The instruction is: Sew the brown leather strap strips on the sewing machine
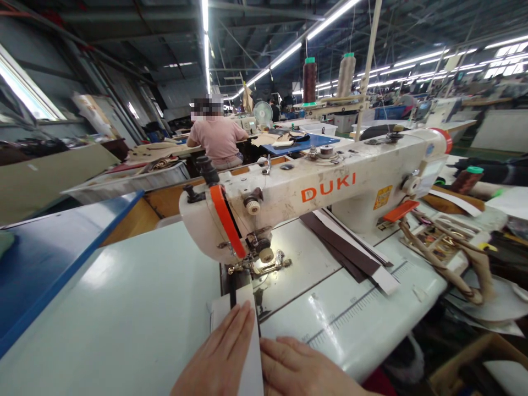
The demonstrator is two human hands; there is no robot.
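My left hand (220, 352) lies flat with stretched fingers on a white strip (250, 366), its fingertips close before the presser foot. The strip runs up to the needle area of a white sewing machine (284, 190). A second pale piece (220, 311) sticks out at the left of the strip, beside a narrow dark band (233, 291). My right hand (303, 368) rests along the strip's right edge, fingers extended and close together; its thumb is hidden. To the right, brown and white strips (342, 245) lie on the machine bed.
The machine stands on a pale green table (152, 308) with a printed ruler. A tray of small parts (447, 236) and a thread cone (467, 180) are at the right. Thread cones (309, 80) stand behind. A person in pink (216, 137) sits farther back, facing away.
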